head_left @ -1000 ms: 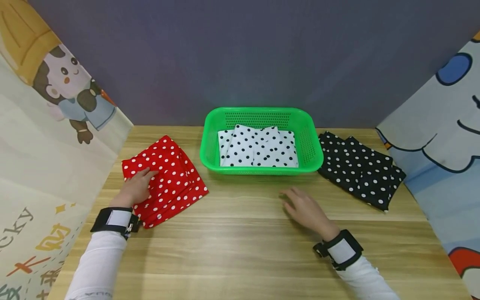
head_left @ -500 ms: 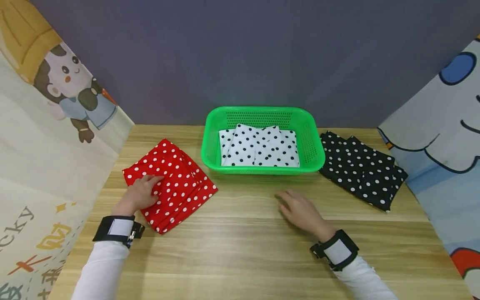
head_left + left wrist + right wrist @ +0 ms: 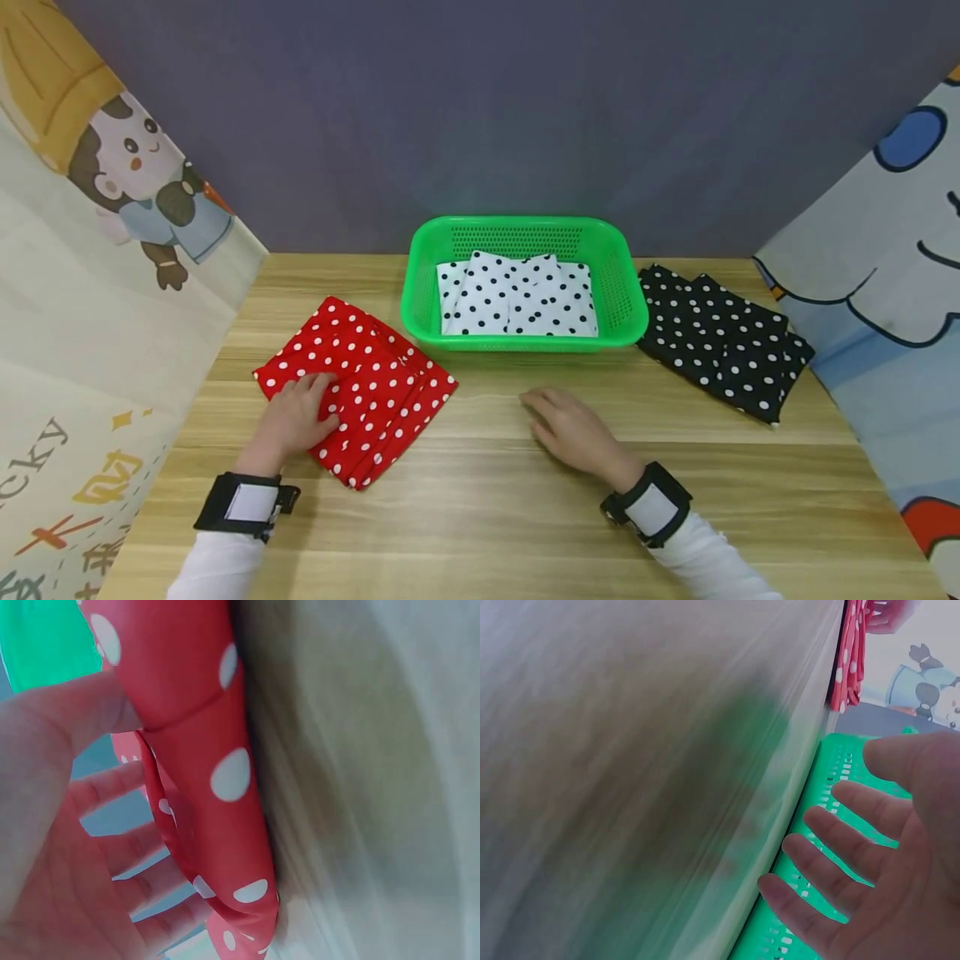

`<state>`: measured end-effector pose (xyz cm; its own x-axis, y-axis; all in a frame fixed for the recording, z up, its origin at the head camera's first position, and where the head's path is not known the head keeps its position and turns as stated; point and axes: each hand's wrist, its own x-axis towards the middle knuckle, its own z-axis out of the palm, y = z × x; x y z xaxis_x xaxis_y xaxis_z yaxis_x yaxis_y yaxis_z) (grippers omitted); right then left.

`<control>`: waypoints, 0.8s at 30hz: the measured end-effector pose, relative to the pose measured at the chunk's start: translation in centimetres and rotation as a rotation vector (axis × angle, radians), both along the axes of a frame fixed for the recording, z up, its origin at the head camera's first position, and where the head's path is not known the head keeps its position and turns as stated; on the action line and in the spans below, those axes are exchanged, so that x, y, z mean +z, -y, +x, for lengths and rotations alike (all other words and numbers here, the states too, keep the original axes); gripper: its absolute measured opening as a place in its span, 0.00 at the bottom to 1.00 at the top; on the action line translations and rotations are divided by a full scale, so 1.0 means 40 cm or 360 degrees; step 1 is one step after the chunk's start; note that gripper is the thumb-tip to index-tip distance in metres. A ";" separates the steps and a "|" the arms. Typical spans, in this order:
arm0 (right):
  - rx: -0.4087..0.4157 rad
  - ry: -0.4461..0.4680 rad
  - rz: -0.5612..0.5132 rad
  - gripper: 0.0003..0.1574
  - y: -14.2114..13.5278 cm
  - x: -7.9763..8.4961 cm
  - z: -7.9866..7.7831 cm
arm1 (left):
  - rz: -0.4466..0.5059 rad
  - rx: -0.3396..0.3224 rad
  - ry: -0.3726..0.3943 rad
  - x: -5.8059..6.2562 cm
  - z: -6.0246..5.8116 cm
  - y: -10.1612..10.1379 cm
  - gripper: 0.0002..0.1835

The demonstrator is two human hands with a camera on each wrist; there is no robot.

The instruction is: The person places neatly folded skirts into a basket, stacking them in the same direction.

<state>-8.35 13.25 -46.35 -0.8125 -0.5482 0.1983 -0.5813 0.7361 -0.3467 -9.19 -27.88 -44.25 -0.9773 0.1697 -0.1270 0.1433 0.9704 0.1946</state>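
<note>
A folded red cloth with white polka dots (image 3: 375,375) lies askew on the left of the table. My left hand (image 3: 296,412) rests on its left part; in the left wrist view the thumb and rather straight fingers (image 3: 124,847) touch the cloth without curling round it. My right hand (image 3: 573,437) is over the table in front of the green basket, holding nothing, its fingers (image 3: 821,900) loosely spread in the right wrist view. Inside the green basket (image 3: 525,342) sits a folded white cloth with black dots (image 3: 517,296).
A folded black cloth with white dots (image 3: 720,342) lies to the right of the basket, close against it. The wooden table (image 3: 465,517) ends at a dark wall panel (image 3: 480,108) behind, with printed cartoon sheets on both sides.
The red cloth has slid to the right and toward me under my left hand, turning slightly. My right hand has moved left over the table. The basket and other cloths stay put.
</note>
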 end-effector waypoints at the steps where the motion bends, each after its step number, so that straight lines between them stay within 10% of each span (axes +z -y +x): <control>1: 0.0008 -0.0007 -0.0005 0.25 0.004 0.001 0.002 | -0.0009 -0.0010 -0.0019 -0.001 0.005 -0.004 0.41; 24: 0.0278 0.0066 0.0170 0.30 0.125 0.045 0.019 | 0.0013 -0.0138 -0.0313 -0.027 0.085 -0.104 0.27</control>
<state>-7.57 8.24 -44.53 -0.7097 -0.6974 0.0997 -0.6900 0.6595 -0.2984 -5.78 -23.73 -45.32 -0.9647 0.2546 0.0666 0.2623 0.9512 0.1623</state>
